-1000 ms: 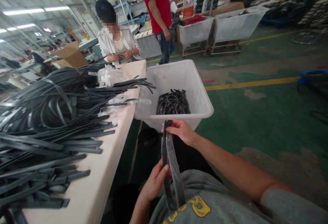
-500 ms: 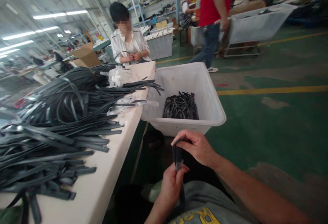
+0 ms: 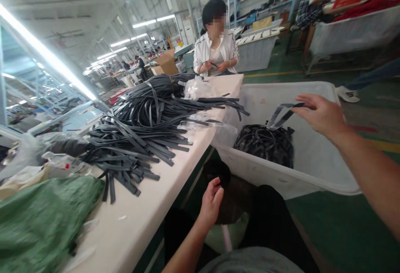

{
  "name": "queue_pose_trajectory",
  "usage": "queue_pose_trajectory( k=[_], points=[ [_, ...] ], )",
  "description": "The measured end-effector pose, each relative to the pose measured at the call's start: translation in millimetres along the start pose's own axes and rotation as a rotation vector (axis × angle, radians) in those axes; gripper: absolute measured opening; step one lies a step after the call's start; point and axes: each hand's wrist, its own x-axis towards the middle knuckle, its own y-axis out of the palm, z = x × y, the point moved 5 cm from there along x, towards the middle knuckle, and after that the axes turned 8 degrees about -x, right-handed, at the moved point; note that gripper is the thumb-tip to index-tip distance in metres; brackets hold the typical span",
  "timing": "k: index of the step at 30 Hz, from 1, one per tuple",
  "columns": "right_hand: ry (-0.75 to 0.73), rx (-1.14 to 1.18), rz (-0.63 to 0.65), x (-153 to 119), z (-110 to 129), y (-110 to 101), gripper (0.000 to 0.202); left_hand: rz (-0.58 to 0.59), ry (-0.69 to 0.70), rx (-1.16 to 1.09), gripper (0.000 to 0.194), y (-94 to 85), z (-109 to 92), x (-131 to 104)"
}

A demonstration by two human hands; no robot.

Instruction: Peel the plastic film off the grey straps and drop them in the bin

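My right hand reaches over a white plastic bin, its fingers closed on one end of a dark grey strap. The strap hangs in a loop, its lower part just above or touching a heap of black looped straps in the bin; I cannot tell which. My left hand is in front of my lap beside the table edge, holding nothing, its fingers slightly curled and the thumb apart. Many long dark grey straps lie in a bundle on the cream table to the left.
Clear plastic wrapping lies among the straps. A green sack covers the table's near left corner. Across the table a person in a white jacket handles something small and dark. Another bin stands behind on the right.
My right hand has moved up and right from my lap to over the bin, carrying the looped strap. My left hand has let go of it. The view has swung left.
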Motion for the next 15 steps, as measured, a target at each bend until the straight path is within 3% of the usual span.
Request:
queue_pose_trajectory(
  k=[2, 6, 10, 15],
  points=[
    [0.065, -0.097, 0.126, 3, -24, 23, 0.057, -0.037, -0.050, -0.068, 0.051, -4.8, -3, 12],
    [0.035, -0.151, 0.308, -29, -39, 79, 0.042, -0.064, -0.137, -0.163, 0.058, -4.7, -2, 23],
    [-0.103, -0.107, 0.428, -60, -8, 151, 0.036, -0.008, -0.226, -0.172, 0.061, 9.3, 14, 12],
    [-0.225, -0.104, 0.455, -51, 43, 223, 0.052, 0.055, -0.333, -0.146, 0.067, 17.6, 48, -10]
  ],
)
